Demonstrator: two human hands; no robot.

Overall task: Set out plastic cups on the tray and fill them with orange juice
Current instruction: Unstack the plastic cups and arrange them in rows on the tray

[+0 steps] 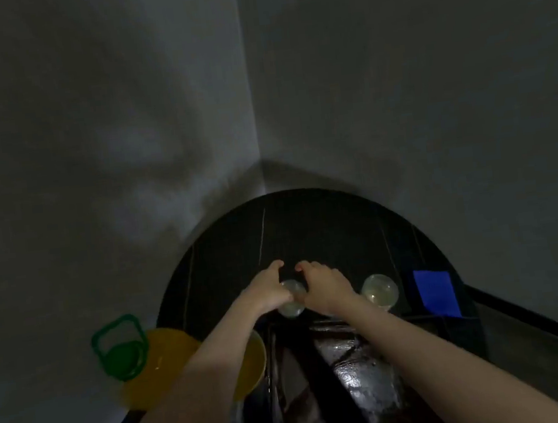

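The two cups (292, 297) (380, 291) look like clear, thin plastic, the jug (169, 364) translucent yellow plastic with a green plastic lid (121, 348), the dark table (307, 229) smooth and faintly glossy, the walls (89, 128) matt.

Place: prob. a home kitchen or dining nook, dimly lit.
Walls (89, 128): two plain grey painted walls meeting in a corner, w/ soft shadows.
Table (307, 229): dark, round-edged, pushed into that corner; pale seam lines across its top.
Juice jug (156, 365): orange, w/ green handled lid, at table's left edge.
Clear plastic cups (380, 291): near the table's middle.
Blue square (437, 293): at right edge; what it is can't be told.
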